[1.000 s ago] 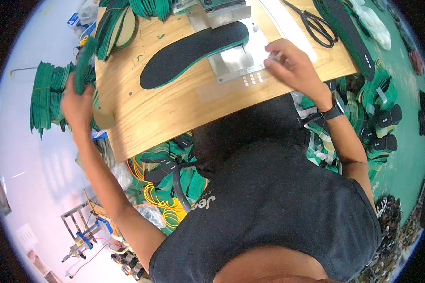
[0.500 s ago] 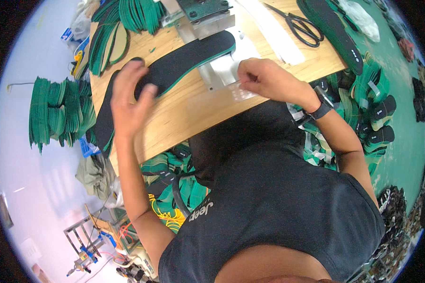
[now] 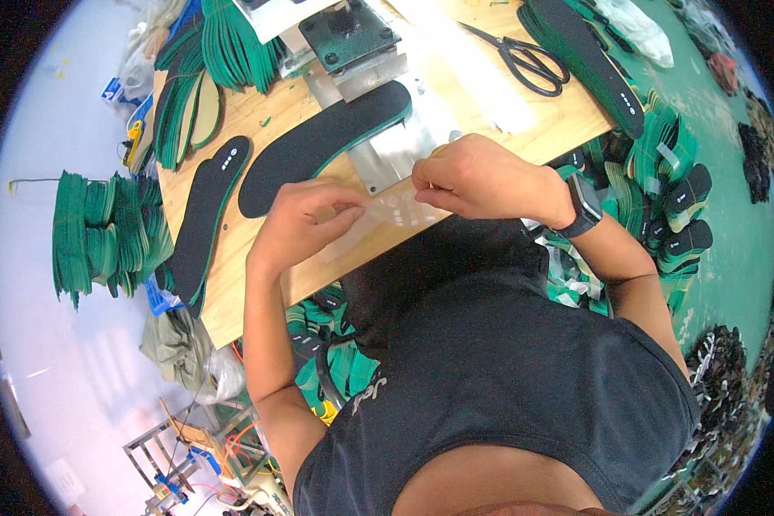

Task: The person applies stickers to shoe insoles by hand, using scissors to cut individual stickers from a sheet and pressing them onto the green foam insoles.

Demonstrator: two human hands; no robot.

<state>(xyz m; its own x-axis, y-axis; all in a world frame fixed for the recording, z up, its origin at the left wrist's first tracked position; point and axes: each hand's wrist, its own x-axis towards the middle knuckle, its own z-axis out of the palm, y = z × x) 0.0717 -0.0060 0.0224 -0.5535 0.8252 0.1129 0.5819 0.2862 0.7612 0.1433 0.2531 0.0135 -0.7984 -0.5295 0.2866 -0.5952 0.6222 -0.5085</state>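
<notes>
A clear film sheet point(image 3: 393, 211) with white markings stretches between my hands over the table's near edge. My left hand point(image 3: 308, 222) pinches its left part with thumb and forefinger. At the other end, my right hand point(image 3: 483, 179), fingers curled, grips the film; a watch is on that wrist. Just beyond the hands, a black insole point(image 3: 322, 142) with a green edge lies partly across a metal plate point(image 3: 378, 159) under the press head point(image 3: 348, 43). Another black insole point(image 3: 211, 206) rests left of my left hand.
Black-handled scissors point(image 3: 529, 64) and a stack of insoles point(image 3: 585, 64) lie at the table's far right. A bright white strip point(image 3: 473, 73) runs beside the press. Green insole bundles point(image 3: 241, 43) stand at the back left, with more stacks point(image 3: 107, 228) beyond the left edge.
My left hand has left the insole and moved right and nearer, to the film. My right hand has shifted slightly nearer, still with the film. The view has tilted a little.
</notes>
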